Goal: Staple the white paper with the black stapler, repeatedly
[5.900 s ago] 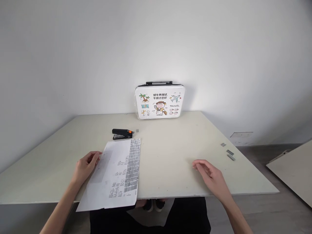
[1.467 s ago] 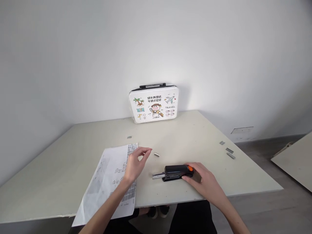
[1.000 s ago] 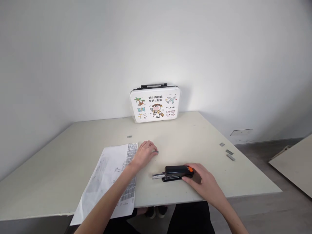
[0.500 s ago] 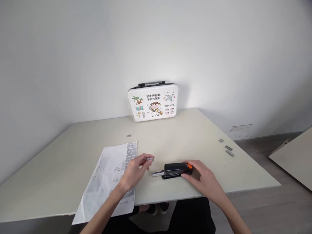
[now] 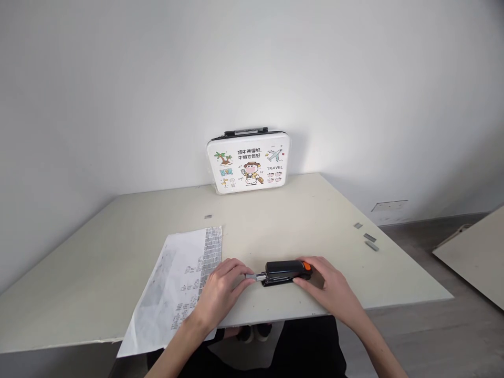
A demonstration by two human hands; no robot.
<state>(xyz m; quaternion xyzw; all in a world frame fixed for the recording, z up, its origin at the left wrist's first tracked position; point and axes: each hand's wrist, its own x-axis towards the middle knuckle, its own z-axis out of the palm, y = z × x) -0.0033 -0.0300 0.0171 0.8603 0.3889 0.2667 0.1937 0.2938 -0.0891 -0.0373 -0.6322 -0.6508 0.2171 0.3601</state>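
Note:
A black stapler (image 5: pixel 284 270) with an orange button lies on the table, its metal staple tray (image 5: pixel 260 276) slid out toward the left. My right hand (image 5: pixel 328 283) grips the stapler's rear end between thumb and fingers. In a pinch, my left hand (image 5: pixel 226 287) holds a small grey strip of staples (image 5: pixel 249 276) at the outer end of that tray. The fingers partly hide the strip, so whether it sits inside the tray cannot be made out. Beneath the left forearm lies a printed paper sheet (image 5: pixel 185 262), which hangs over the table's front edge.
A white cartoon-printed case (image 5: pixel 249 163) leans against the wall at the back of the table (image 5: pixel 98 252). Several more staple strips lie about: one strip (image 5: pixel 208 216) beyond the paper, others (image 5: pixel 370 238) near the right edge.
My left hand has moved right and down, bringing the staple strip from above the table to the stapler's extended tray. The right hand keeps its hold on the stapler.

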